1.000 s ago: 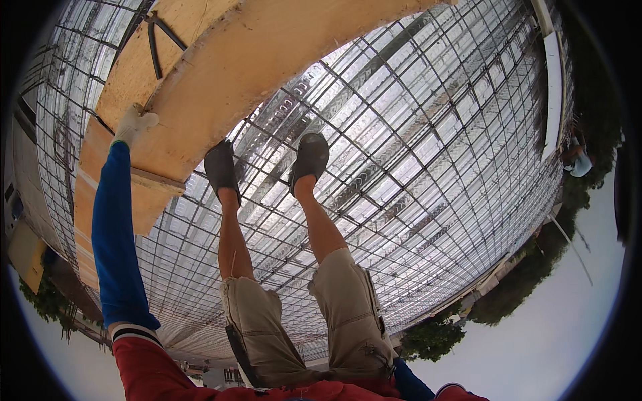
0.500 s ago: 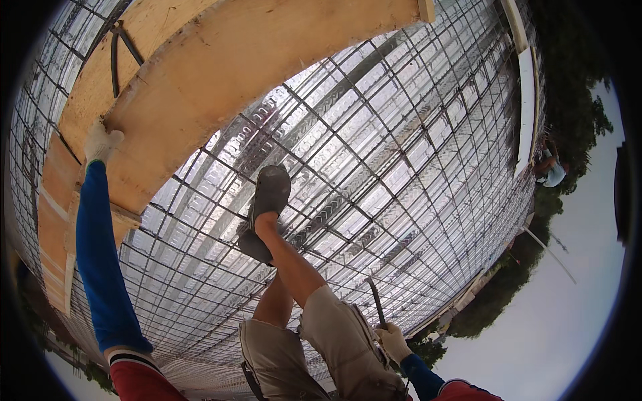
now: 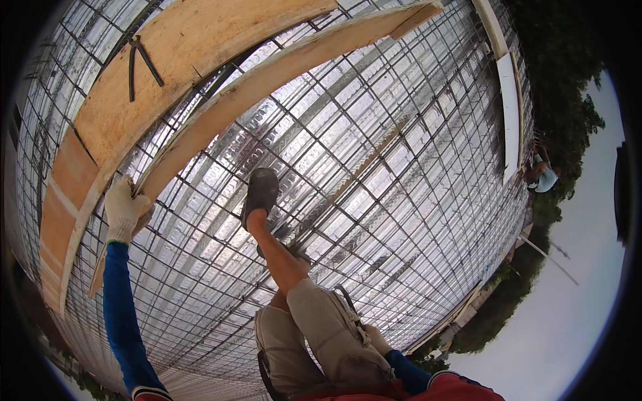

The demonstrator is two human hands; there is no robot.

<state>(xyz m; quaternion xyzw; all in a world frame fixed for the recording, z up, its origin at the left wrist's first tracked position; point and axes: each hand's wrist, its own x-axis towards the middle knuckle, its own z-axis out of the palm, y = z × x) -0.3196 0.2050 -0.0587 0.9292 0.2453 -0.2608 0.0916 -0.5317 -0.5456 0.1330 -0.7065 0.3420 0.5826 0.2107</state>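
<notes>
My left hand (image 3: 125, 208), in a pale work glove, is closed around the near edge of a long plywood board (image 3: 221, 110). This board stands tilted up on its edge over the steel mesh, with a batten at its far end. Beside my right leg, my gloved right hand (image 3: 378, 339) is closed on a dark pry bar (image 3: 347, 298) with a curved end; the thigh partly covers hand and bar. Left of the raised board, a wider plywood sheet (image 3: 114, 113) lies flat on the mesh. Dark-handled pincers (image 3: 142, 63) rest on that sheet.
Rebar mesh (image 3: 374, 167) spreads over shiny corrugated metal decking under my dark clogs (image 3: 261, 189). A long white-edged board (image 3: 508, 117) lies along the right edge. Another person (image 3: 543, 175) is beyond that edge, near trees.
The board in my left hand has tipped up and shifted right, uncovering mesh between it and the flat sheet. My right hand and the pry bar have moved left, closer to my leg.
</notes>
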